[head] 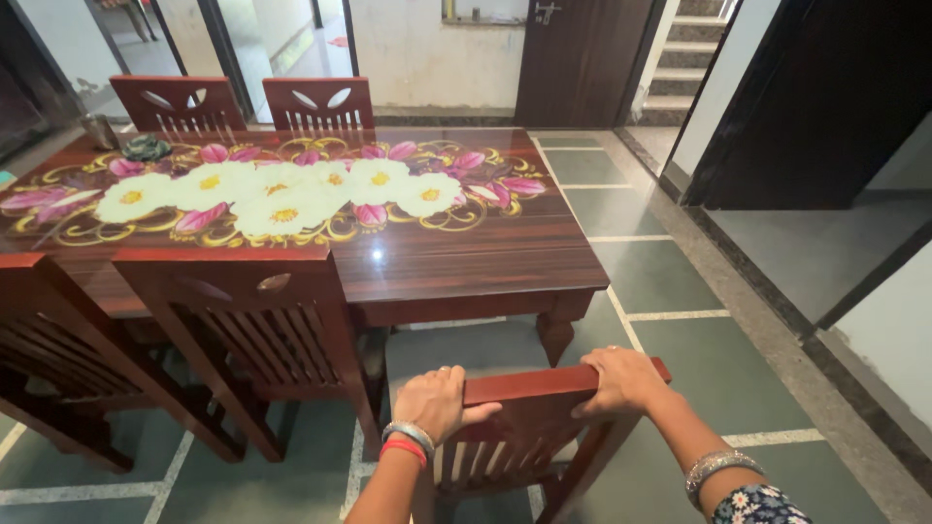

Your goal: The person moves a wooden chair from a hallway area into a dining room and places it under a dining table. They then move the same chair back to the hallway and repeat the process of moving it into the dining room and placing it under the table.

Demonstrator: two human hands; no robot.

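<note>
Chair near table — top rail under both hands, left hand and right hand gripping it

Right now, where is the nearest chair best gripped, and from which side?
By its top rail, from behind. The chair faces the table, back toward the camera, and the flat rail lies level. The left hand and right hand already wrap it, set apart.

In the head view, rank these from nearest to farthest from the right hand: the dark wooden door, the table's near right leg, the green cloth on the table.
From the right hand:
1. Table leg, just ahead, slightly left.
2. Green cloth, far left on the table.
3. Dark wooden door, beyond the table, at the back wall.
</note>
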